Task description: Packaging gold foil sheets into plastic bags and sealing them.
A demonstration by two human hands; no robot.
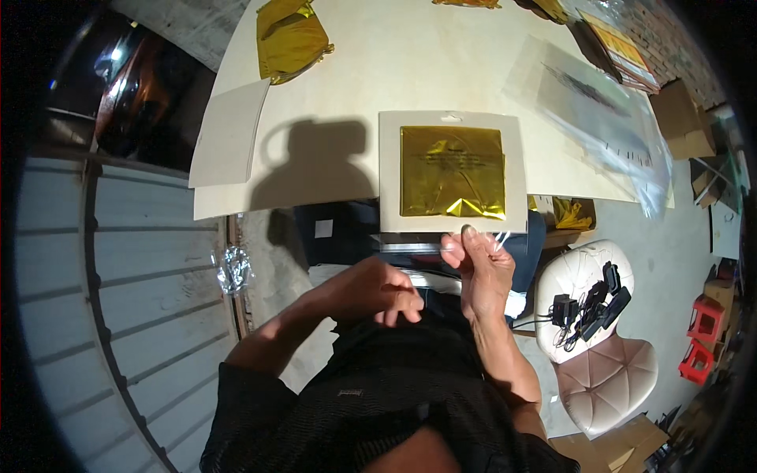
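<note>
A white card point(388, 165) with a hang hole lies at the table's front edge, a gold foil packet point(451, 169) on its face. Clear plastic point(410, 247) reaches past the card's lower edge, over the table's edge. At that lower edge is my right hand point(485, 272), thumb and fingers closed in a pinch. A thin white strip point(502, 240) sticks out beside its fingers and seems held there. My left hand point(378, 293) hovers in front of my body, below the card. Its fingers are bent and somewhat apart, with nothing visible in them.
White cards point(225, 138) lie at the table's left edge, a gold packet point(292, 43) behind them. Clear plastic bags point(607, 118) spread over the right side. Right of me, a chair point(572, 276) carries black cables and adapters point(591, 307); red stools point(704, 319) stand farther off.
</note>
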